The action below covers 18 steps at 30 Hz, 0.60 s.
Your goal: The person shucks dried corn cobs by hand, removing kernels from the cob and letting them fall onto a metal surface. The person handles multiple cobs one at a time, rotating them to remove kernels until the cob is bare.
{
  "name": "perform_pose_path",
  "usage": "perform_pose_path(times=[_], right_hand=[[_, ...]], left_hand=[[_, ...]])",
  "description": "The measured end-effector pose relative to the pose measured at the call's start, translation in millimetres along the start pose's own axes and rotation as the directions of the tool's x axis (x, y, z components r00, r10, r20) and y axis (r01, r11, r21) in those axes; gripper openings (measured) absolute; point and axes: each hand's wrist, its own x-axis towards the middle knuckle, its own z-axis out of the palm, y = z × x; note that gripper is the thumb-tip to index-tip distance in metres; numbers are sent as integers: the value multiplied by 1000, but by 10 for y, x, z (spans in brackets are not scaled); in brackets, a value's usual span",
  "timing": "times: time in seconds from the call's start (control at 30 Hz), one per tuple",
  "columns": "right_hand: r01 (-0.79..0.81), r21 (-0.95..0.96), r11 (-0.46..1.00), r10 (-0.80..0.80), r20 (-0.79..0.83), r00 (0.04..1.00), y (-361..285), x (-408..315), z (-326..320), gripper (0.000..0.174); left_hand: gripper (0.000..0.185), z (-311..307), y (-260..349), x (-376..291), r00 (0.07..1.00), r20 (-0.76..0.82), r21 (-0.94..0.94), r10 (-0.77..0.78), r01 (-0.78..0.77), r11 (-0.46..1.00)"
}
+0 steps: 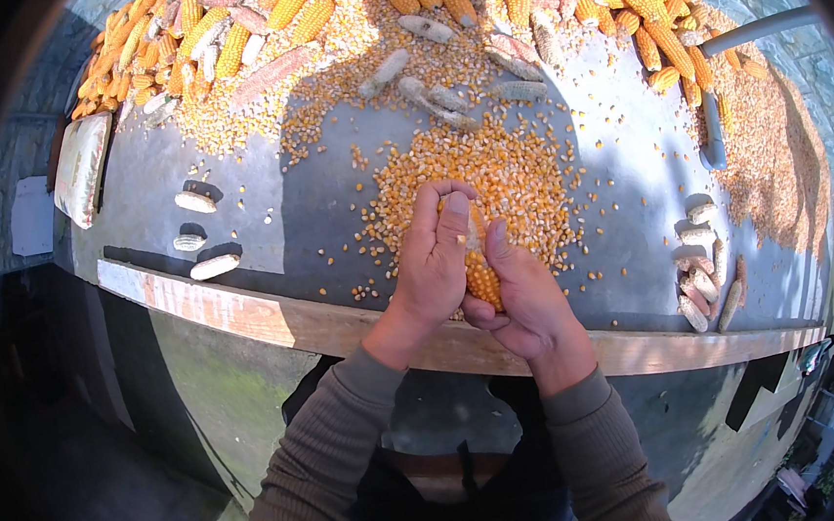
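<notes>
Both my hands grip one ear of dried corn (483,282) above the grey slab (325,216). My left hand (435,259) wraps its upper end, thumb laid along the cob. The lower end sits in my right hand (526,292), whose thumb presses on its side. Orange kernels still cover the lower part, while a paler stripped patch shows near the left thumb. Directly beyond and beneath the hands spreads a pile of loose corn kernels (482,160). My fingers hide part of the ear.
Whole corn ears (287,6) are heaped along the far side, with bare cobs (441,104) before them. A wooden board (245,314) edges the slab nearest me. More cobs (698,286) lie at right, beside a blue-grey pipe (713,127) and a tan heap (769,159).
</notes>
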Motion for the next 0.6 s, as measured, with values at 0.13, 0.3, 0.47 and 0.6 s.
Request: perform_pose_path(times=[0.13,0.3,0.47,0.6], right_hand=[[-3,85,996,-4,80,997,-64,-25,99,55],[64,-212,975,-87,-100,991,-69,-83,183,40],[217,-435,874,-283,-92,955,89,37,57,34],[133,-358,924,-201,-160,967,8,-3,119,33]], left_hand=[[29,-66,-101,37,998,-3,-156,-62,61,986],[31,-85,-8,33,998,-46,-24,-31,30,999],[31,-13,33,-24,996,-93,121,-1,12,993],[32,19,0,-28,990,-136,40,38,-33,999]])
